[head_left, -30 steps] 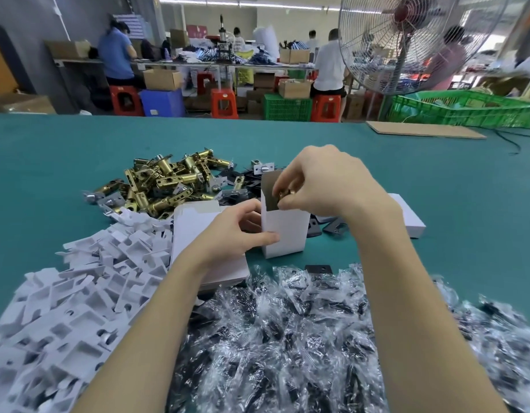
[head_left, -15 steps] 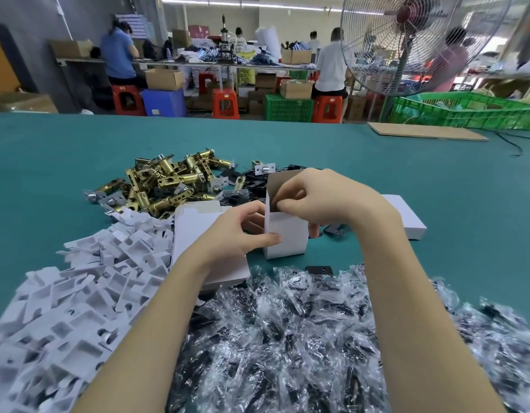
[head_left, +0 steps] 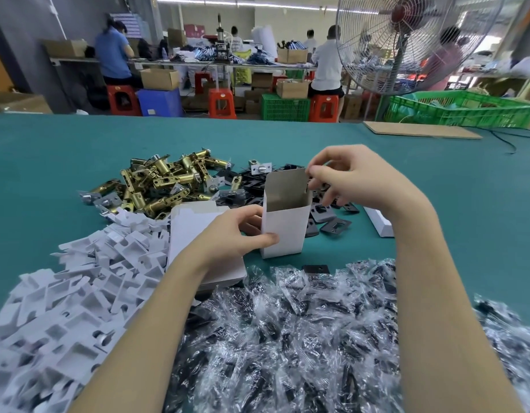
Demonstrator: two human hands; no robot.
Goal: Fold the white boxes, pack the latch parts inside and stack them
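A small white box stands upright on the green table, its top open and its brown inner flap raised at the back. My left hand grips the box's left side, thumb across the front. My right hand hovers at the box's upper right corner, fingertips pinching the edge of the raised flap. A pile of brass latch bolts lies behind and to the left. Black strike plates are scattered behind the box. What is inside the box is hidden.
A stack of flat white box blanks lies under my left wrist. White cardboard inserts heap at the near left, bagged black parts at the near centre. A closed white box lies right of my forearm. A cardboard sheet lies far right.
My right hand, which was pushed down into the box's open top, has lifted out and now pinches the raised flap's right edge. My left hand has kept its hold.
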